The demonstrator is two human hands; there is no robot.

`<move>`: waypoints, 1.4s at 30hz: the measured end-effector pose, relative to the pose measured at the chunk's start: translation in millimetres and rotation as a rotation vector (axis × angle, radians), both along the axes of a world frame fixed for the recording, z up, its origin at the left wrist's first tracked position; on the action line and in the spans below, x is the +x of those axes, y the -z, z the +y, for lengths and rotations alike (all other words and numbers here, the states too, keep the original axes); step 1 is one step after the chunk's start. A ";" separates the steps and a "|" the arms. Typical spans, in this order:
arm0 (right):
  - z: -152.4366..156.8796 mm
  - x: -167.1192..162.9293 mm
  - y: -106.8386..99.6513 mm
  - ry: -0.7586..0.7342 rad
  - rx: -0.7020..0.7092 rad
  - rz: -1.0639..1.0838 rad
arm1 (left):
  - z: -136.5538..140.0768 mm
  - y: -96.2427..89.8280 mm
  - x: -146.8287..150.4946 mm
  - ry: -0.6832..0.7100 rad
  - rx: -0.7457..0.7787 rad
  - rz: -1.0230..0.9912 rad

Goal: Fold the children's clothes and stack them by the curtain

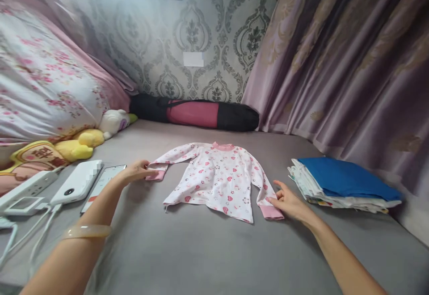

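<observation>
A child's long-sleeved shirt (217,179), white with pink hearts, lies spread on the grey sheet with its pink collar away from me. My left hand (136,172) pinches the end of the left sleeve near its pink cuff; the fingertips are partly hidden. At the other sleeve, my right hand (288,201) grips the fabric just above the pink cuff. Its thumb rests on top of the sleeve and its index finger sticks out. Both sleeves are bent down toward me, and the hem faces my side.
Folded clothes (345,183) with a blue piece on top are stacked at right. On the left are a phone (107,174), a white power bank (78,181), a power strip (30,190) with cables, and plush toys (80,143). A black-and-red long bag (194,112) lies along the wall.
</observation>
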State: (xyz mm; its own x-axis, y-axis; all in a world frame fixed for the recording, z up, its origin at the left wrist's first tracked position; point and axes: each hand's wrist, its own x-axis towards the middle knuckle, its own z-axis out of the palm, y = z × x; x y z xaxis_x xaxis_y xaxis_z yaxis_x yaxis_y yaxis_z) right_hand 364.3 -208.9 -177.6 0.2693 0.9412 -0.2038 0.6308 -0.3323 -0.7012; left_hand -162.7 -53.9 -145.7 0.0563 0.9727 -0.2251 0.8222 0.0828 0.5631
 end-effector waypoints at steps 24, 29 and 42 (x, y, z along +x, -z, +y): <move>51.8 33.3 -78.9 -0.123 0.104 -1.023 | 60.0 6.1 18.6 -0.106 0.726 0.155; 61.6 31.2 -63.1 -0.109 0.040 -1.219 | 64.7 18.7 15.5 -0.074 0.673 0.305; 115.2 -17.8 -44.6 -0.075 0.149 -1.073 | 71.3 3.6 57.7 -0.076 0.432 0.483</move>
State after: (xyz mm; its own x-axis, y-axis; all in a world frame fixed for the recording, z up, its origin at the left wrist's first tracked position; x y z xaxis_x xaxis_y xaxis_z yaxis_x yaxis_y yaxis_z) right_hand 346.5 -93.7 -133.0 0.1796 0.9586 0.2208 0.9542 -0.2243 0.1978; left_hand -105.0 17.4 -149.3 -0.0260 0.9785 0.2046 0.9918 -0.0004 0.1277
